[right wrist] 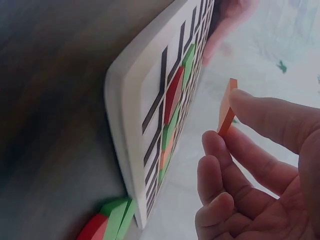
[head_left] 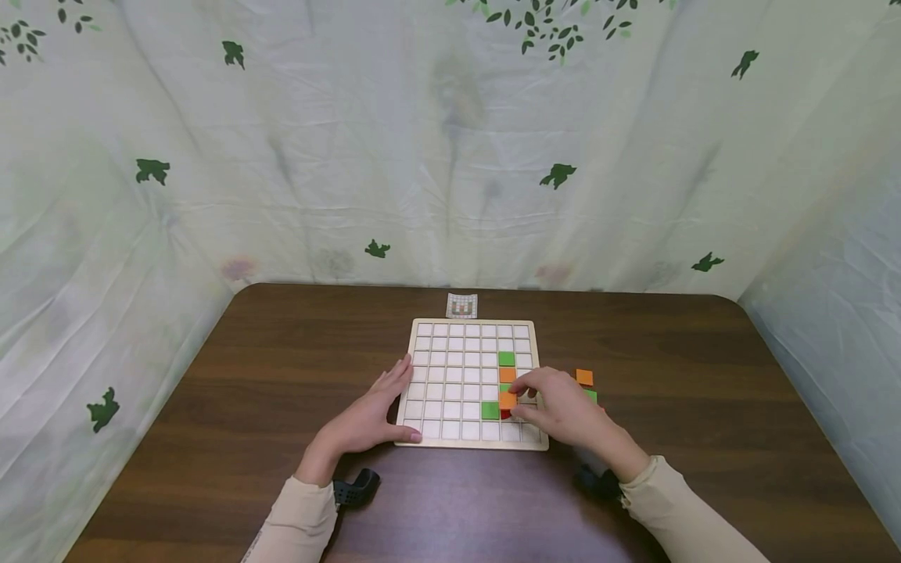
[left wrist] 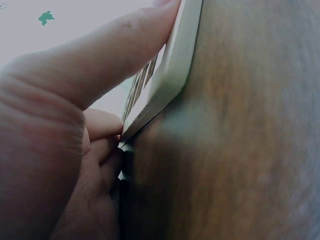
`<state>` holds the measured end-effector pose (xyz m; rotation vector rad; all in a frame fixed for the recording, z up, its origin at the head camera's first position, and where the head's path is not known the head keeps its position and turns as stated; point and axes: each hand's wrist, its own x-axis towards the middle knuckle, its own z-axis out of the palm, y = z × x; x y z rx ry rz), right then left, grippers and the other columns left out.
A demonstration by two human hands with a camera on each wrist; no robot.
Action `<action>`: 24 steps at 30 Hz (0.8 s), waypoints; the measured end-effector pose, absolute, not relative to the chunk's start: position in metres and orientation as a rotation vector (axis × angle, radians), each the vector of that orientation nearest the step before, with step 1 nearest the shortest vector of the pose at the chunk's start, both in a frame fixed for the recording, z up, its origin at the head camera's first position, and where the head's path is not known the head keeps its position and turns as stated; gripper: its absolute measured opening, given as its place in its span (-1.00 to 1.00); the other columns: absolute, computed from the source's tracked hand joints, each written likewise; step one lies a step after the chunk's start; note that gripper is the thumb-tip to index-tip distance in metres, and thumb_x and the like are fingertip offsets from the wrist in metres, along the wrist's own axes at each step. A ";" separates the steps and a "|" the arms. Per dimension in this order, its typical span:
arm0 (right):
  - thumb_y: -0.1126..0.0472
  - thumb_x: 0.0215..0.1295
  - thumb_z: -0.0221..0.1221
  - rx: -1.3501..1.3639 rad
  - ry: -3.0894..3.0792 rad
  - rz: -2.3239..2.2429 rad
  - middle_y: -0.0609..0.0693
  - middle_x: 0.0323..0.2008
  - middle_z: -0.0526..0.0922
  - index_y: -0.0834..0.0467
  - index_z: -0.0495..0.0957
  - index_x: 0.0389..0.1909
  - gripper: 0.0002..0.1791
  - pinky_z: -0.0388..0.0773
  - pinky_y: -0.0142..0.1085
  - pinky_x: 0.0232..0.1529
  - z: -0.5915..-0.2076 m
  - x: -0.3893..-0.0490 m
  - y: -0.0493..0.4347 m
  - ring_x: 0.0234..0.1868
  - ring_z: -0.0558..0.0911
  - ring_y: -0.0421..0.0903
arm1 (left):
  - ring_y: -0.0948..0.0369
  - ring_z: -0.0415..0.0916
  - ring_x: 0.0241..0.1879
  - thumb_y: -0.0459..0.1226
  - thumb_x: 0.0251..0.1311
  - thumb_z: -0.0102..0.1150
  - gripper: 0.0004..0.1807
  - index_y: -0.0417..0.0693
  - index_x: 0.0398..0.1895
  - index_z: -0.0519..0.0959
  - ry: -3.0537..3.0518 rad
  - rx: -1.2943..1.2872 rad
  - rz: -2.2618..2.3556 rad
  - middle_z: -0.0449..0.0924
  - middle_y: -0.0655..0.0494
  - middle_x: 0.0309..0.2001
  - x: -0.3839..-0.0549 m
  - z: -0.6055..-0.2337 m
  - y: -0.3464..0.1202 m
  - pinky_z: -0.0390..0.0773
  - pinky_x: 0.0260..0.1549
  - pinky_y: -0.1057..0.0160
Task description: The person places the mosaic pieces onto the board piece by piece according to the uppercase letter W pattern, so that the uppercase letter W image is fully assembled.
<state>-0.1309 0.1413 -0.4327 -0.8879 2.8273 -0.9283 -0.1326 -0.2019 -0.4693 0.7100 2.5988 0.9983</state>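
Note:
A wooden grid board (head_left: 443, 391) with white squares lies on the table. My left hand (head_left: 369, 414) rests at its left side, thumb (left wrist: 125, 47) over the near corner and fingertips touching the left edge. My right hand (head_left: 563, 407) pinches an orange square tile (right wrist: 227, 107) between thumb and fingers, held above the board's right part. On the board, a green tile (head_left: 506, 358), an orange tile (head_left: 507, 375) and another green one run down one column. A red tile (right wrist: 173, 95), partly hidden in the head view, lies below them, with a green tile (head_left: 489, 410) to its left.
Right of the board, loose tiles lie on the table, among them an orange tile (head_left: 584, 377), a green tile (right wrist: 117, 215) and a red tile (right wrist: 93, 227); my right hand partly covers them. A small patterned card (head_left: 461, 306) sits behind the board. A curtain (head_left: 394, 141) hangs behind the table.

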 end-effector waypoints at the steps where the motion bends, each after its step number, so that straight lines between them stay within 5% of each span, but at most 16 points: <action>1: 0.23 0.22 0.40 -0.893 2.821 -0.931 -0.12 -0.20 0.70 0.14 0.71 -0.14 -0.80 0.59 -0.26 -0.19 -0.433 -0.131 0.139 -0.21 0.62 -0.11 | 0.00 -0.36 0.59 0.02 0.06 0.50 0.24 -0.28 0.59 -0.09 2.598 0.711 0.998 -0.31 -0.05 0.63 -0.133 -0.469 -0.202 -0.18 0.51 -0.08; 16: 0.20 0.18 0.44 -0.905 2.779 -0.829 -0.10 -0.31 0.70 0.15 0.72 -0.15 -0.77 0.52 -0.32 -0.33 -0.438 -0.132 0.105 -0.37 0.52 -0.16 | 0.01 -0.35 0.59 0.03 0.05 0.51 0.24 -0.25 0.60 -0.10 2.605 0.703 1.000 -0.30 -0.03 0.63 -0.132 -0.470 -0.202 -0.17 0.51 -0.08; 24: 0.19 0.17 0.43 -0.945 2.798 -0.785 -0.08 -0.29 0.71 0.15 0.73 -0.17 -0.78 0.58 -0.25 -0.22 -0.443 -0.134 0.095 -0.31 0.56 -0.15 | 0.00 -0.35 0.59 0.02 0.05 0.51 0.24 -0.26 0.59 -0.10 2.602 0.699 0.998 -0.30 -0.04 0.63 -0.132 -0.469 -0.202 -0.17 0.51 -0.09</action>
